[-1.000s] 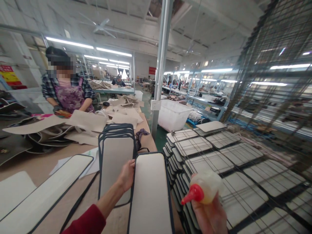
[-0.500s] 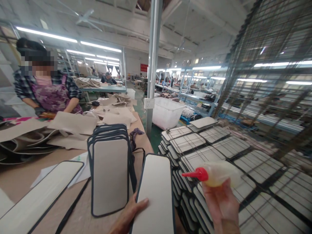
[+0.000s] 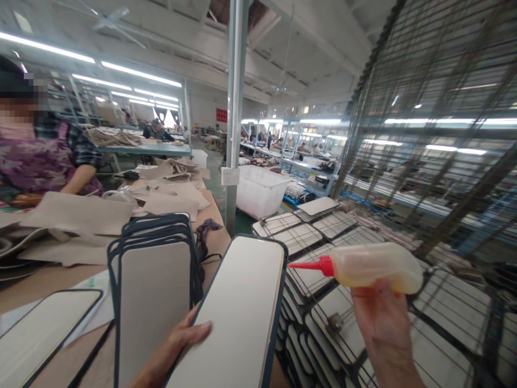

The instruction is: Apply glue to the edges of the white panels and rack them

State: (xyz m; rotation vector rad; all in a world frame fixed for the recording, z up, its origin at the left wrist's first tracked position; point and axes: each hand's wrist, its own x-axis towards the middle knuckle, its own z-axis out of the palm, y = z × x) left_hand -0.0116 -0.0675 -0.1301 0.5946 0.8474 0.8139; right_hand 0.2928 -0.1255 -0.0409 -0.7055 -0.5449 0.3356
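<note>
My left hand [image 3: 183,337] grips the left edge of a long cream panel [image 3: 242,291] with rounded corners and a dark border, its thumb lying on the face. The panel is tilted, far end up. In my right hand [image 3: 382,312] is a translucent squeeze bottle [image 3: 375,264] of yellowish liquid, lying on its side, with a red pointed nozzle. The nozzle tip points left, close to the panel's right edge. Left of the held panel leans a stack of similar dark-edged panels [image 3: 155,302]. Another long panel [image 3: 44,334] lies flat on the table at the lower left.
Wire racks [image 3: 323,291] loaded with panels stand on the right, with a raised mesh rack [image 3: 436,108] above. Beige sheets [image 3: 81,215] cover the left table, where a co-worker [image 3: 48,151] stands. Ahead are a metal post [image 3: 234,108] and a white bin [image 3: 260,191].
The view has turned right. The held panel has come up and tilts more to the right. The bottle has levelled out, its nozzle now close to the panel's edge.
</note>
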